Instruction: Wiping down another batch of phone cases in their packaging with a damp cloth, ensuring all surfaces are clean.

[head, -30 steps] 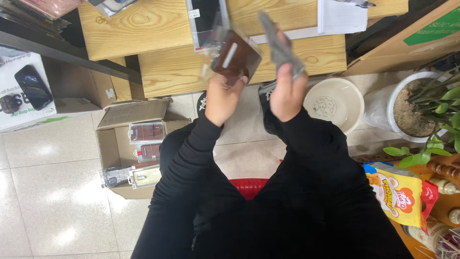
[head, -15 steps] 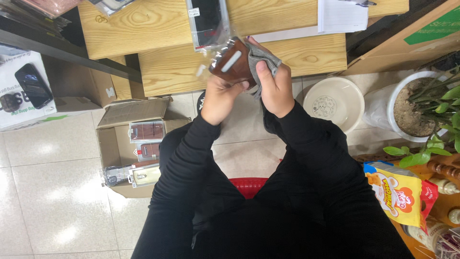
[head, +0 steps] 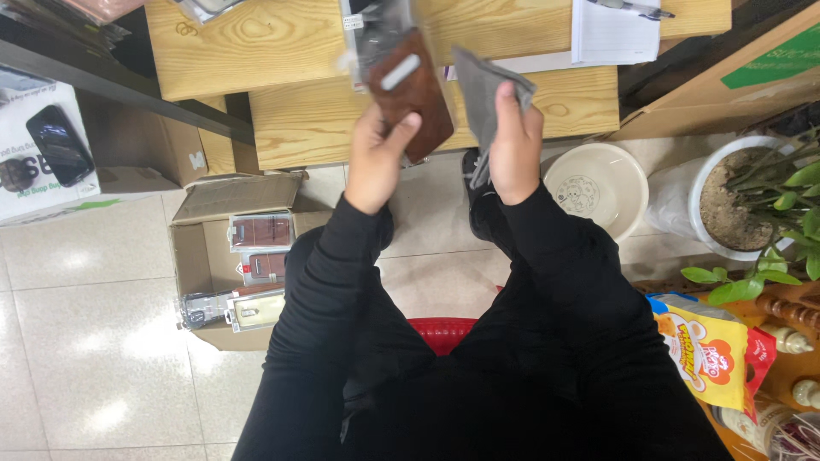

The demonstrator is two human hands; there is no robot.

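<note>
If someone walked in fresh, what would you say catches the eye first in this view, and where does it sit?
First, the two raised hands at top centre: the left hand holds a brown phone case and the right hand a grey cloth, over a wooden bench. On the floor at left sits an open cardboard box of packaged cases, and a bright yellow snack bag lies at lower right.

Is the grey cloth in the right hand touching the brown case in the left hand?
Apart. The head view shows a strip of wooden bench between the grey cloth and the brown case.
</note>
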